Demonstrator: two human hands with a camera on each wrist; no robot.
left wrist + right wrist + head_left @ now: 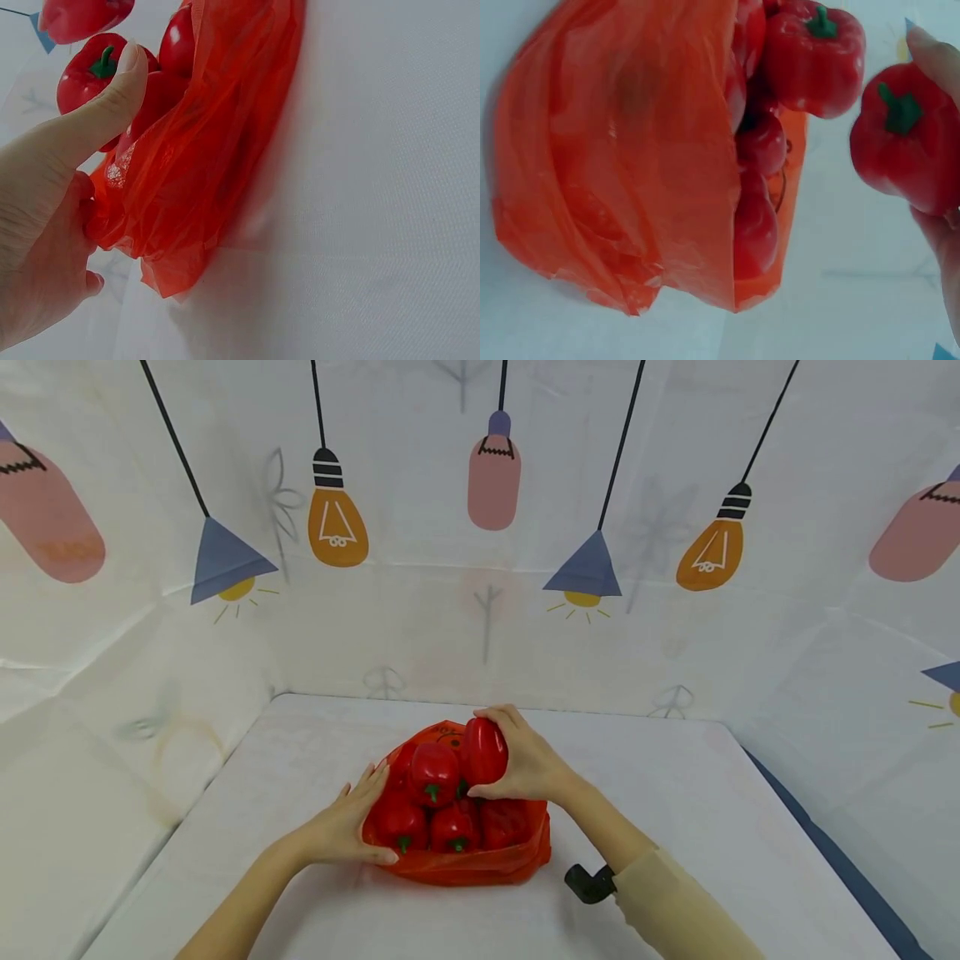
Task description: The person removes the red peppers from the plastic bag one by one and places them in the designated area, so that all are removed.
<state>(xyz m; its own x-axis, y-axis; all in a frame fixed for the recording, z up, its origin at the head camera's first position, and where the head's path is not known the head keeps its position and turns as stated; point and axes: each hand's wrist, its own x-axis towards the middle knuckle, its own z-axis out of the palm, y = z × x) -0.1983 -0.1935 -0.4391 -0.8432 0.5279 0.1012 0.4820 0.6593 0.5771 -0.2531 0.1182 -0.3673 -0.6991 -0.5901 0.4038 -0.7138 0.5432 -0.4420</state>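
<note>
An orange-red plastic bag (495, 867) full of red bell peppers with green stems stands open on the white table. My left hand (348, 827) grips the bag's left side, its thumb near the front rim and its fingers spread along the side. In the left wrist view the thumb lies in front of a bell pepper (79, 79) inside the bag. My right hand (525, 760) holds another red bell pepper (907, 142) between thumb and fingers, above the bag's back right part. That pepper is clear of the bag in the right wrist view.
The white tabletop (675, 793) reaches out around the bag. Behind it hangs a pale sheet (420, 635) printed with lamps and bulbs. A black curved object (588, 885) sits by the right sleeve (675, 902).
</note>
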